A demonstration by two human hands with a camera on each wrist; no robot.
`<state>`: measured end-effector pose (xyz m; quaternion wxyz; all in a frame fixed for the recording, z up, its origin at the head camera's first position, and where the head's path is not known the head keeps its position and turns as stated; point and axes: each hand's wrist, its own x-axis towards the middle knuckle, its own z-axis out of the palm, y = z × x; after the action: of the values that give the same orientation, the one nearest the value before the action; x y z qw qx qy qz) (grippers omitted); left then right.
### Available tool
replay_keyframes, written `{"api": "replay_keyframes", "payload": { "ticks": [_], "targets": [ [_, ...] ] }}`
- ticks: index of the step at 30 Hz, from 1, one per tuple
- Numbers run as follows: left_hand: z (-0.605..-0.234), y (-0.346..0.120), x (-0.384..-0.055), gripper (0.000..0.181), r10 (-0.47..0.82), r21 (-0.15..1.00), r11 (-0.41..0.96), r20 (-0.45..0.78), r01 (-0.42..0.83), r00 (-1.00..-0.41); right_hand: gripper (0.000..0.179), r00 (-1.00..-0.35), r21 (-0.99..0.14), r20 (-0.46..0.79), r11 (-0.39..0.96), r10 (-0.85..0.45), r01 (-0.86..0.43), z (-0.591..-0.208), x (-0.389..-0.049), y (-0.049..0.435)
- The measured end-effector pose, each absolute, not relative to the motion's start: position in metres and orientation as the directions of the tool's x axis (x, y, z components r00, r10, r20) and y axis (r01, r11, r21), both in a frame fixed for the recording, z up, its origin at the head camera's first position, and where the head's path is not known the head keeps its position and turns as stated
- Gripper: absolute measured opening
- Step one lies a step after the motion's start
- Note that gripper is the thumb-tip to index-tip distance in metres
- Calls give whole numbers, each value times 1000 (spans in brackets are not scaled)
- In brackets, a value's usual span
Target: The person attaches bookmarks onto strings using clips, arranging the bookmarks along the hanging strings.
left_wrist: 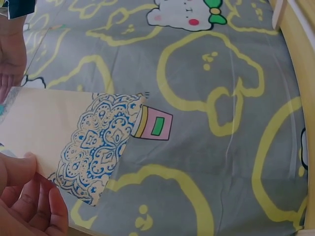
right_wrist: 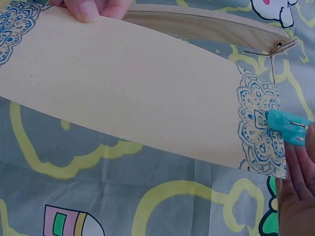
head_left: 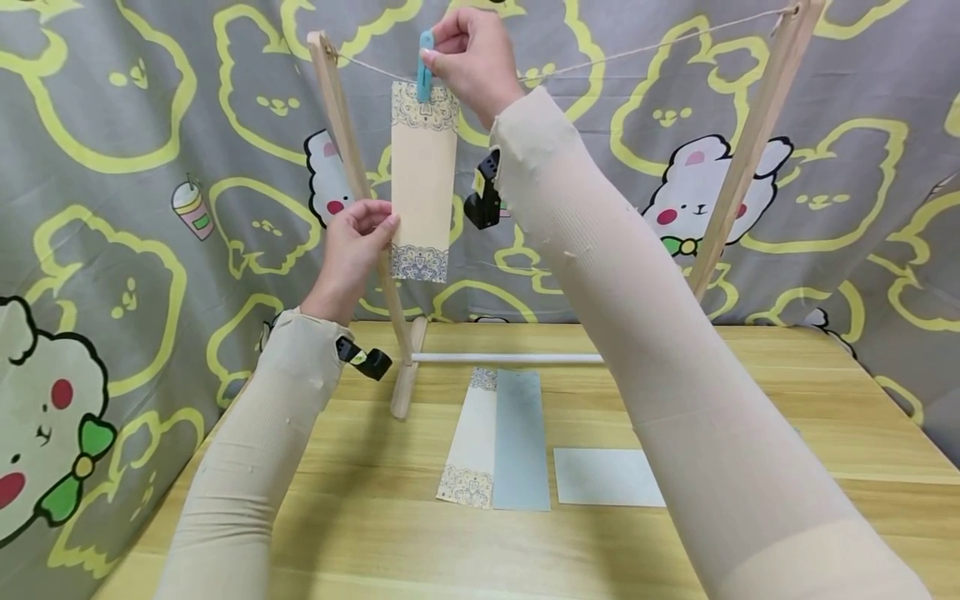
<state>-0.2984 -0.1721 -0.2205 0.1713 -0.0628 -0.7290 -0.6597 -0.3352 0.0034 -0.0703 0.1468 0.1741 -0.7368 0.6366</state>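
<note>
A cream paper strip [head_left: 422, 183] with blue lace-like patterns at both ends hangs upright at the string [head_left: 622, 62]. At its top edge sits a light blue clothespin [head_left: 425, 71], which my right hand [head_left: 476, 62] pinches between thumb and fingers. My left hand [head_left: 356, 250] pinches the strip's left edge, low down, with thumb and fingers. In the left wrist view the thumb lies on the paper [left_wrist: 54, 113] near its patterned end. The right wrist view has the clothespin [right_wrist: 288, 127] over the patterned end of the strip [right_wrist: 147, 88].
The string runs between two wooden posts [head_left: 753, 158], sagging at the clothespin. A white rod [head_left: 510, 358] crosses low behind. On the wooden table [head_left: 360, 517] lie another patterned strip [head_left: 468, 442], a blue-grey strip [head_left: 522, 442] and a pale card [head_left: 607, 477], partly behind my right arm.
</note>
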Motion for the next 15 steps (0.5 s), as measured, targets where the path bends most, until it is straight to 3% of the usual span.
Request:
{"api": "replay_keyframes", "payload": {
  "ticks": [15],
  "targets": [
    [-218, -172, -300, 6, -115, 944, 97, 326, 316, -938, 16, -912, -899, 401, 151, -88, -410, -68, -335, -2]
  ]
}}
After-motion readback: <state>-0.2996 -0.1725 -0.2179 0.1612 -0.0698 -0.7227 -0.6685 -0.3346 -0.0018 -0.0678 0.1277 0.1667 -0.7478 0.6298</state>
